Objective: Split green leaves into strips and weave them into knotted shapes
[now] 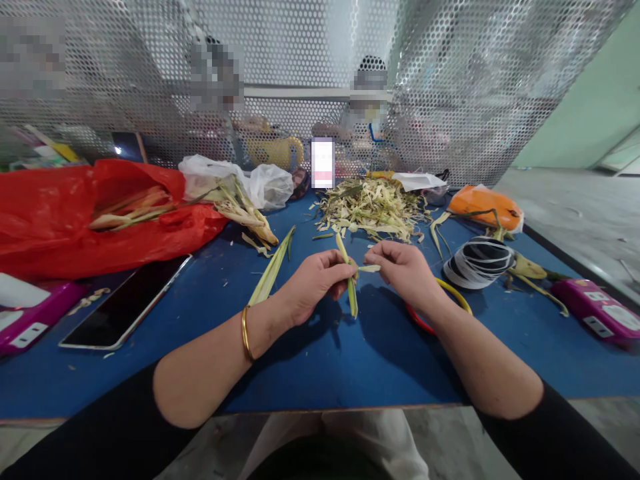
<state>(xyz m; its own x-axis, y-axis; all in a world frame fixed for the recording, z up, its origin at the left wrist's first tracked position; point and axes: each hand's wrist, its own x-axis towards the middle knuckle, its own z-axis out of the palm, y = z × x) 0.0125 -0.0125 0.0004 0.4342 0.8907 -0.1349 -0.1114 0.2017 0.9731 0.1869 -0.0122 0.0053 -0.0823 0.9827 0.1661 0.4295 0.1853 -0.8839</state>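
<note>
My left hand (327,277) is closed, thumb over fingers, around a narrow folded green leaf strip (353,298) that stands nearly upright above the table. A short pale leaf strip (370,269) sticks out sideways from it. My right hand (397,263) pinches at the outer end of that pale strip; the fingertips partly hide the grip. Beside my left wrist lie some long flat green leaves (273,267). Under my right wrist, a red and yellow ring (453,293) lies partly covered.
Behind my hands is a heap of shredded leaf scraps (370,207). To the left are a red plastic bag (165,243) with leaves and a phone (127,303). A wound spool (479,262), orange bag (487,208) and purple power strip (597,310) lie right. A perforated screen (300,53) stands behind.
</note>
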